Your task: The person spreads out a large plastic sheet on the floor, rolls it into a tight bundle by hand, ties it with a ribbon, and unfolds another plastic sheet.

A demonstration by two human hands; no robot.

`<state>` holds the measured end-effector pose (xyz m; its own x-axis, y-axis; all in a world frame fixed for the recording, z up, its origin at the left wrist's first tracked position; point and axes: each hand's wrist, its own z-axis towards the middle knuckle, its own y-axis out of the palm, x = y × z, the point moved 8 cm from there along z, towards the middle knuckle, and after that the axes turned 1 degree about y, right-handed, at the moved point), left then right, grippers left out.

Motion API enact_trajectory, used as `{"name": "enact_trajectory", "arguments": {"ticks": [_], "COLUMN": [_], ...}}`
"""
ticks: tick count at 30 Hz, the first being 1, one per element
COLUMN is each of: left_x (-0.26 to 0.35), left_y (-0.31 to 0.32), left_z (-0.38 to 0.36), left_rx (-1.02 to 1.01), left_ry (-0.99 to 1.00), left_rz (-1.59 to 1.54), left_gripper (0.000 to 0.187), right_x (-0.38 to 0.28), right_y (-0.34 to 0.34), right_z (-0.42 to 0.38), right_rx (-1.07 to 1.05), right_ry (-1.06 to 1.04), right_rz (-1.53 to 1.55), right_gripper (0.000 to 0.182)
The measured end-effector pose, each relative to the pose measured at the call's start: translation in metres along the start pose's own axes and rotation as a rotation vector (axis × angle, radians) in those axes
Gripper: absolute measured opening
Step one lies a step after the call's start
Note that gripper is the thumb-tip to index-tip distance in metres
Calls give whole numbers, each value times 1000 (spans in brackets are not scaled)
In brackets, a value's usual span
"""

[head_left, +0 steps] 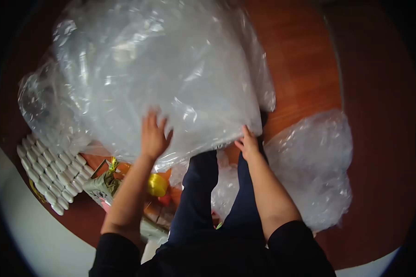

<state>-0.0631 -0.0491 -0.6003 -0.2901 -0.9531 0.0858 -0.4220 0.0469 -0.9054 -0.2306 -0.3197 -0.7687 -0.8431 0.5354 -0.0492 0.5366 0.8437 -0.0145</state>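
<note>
A large clear plastic bag spreads across the upper middle of the view, wrinkled and shiny. My left hand is over its lower part, fingers apart and slightly blurred. At the bag's lower right corner, my right hand has the edge pinched between thumb and fingers. The near edge of the plastic runs between the two hands, just above my knees.
Crumpled clear plastic lies to the right of my legs. On the left are rows of white oblong pieces, a grey-green bundle with a gold tie, and a yellow roll. Reddish-brown wooden flooring shows at upper right.
</note>
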Motion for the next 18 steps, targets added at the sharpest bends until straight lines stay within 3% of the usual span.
{"name": "enact_trajectory", "arguments": {"ticks": [2,4,5,6,7,8,9,10,11,13,14,15,17,18], "left_x": [-30,-75,-80,-48,-5,62,124,179,215,198,181,173,178,191], "left_y": [28,77,90,81,75,58,29,22,15,77,90,87,76,69], "left_z": [52,79,95,122,140,151,147,132,112,97,99,104,111,105], "left_rx": [-111,-478,-777,-801,-827,-527,-213,-226,-241,-963,-1261,-1315,-1208,-953], "left_ry": [-102,-119,-200,-133,-70,248,553,852,1152,1134,999,921,899,1101], "left_rz": [246,281,379,357,336,138,-69,-141,-214,415,835,865,706,609], "left_gripper": [60,60,62,61,60,56,51,48,44,45,47,51,69,78], "right_x": [-1,7,8,12,16,-11,-9,-25,-35,-52,-54,-49,-58,-44], "right_y": [4,4,8,15,18,32,49,65,73,51,16,-24,-89,-77], "right_z": [14,24,28,31,37,-1,-13,-52,-86,-95,-63,-21,32,43], "right_rx": [-55,-114,-138,-165,-90,-76,-232,-516,-719,-820,-558,-299,442,269], "right_ry": [-33,-65,-76,-91,-210,-337,-487,-320,-447,-527,-434,-336,-897,-760], "right_rz": [-81,-132,-142,-152,-356,-460,-422,-625,-482,-574,-547,-513,-807,-724], "right_gripper": [55,48,43,40,33,35,38,42,38,37,41,46,56,57]}}
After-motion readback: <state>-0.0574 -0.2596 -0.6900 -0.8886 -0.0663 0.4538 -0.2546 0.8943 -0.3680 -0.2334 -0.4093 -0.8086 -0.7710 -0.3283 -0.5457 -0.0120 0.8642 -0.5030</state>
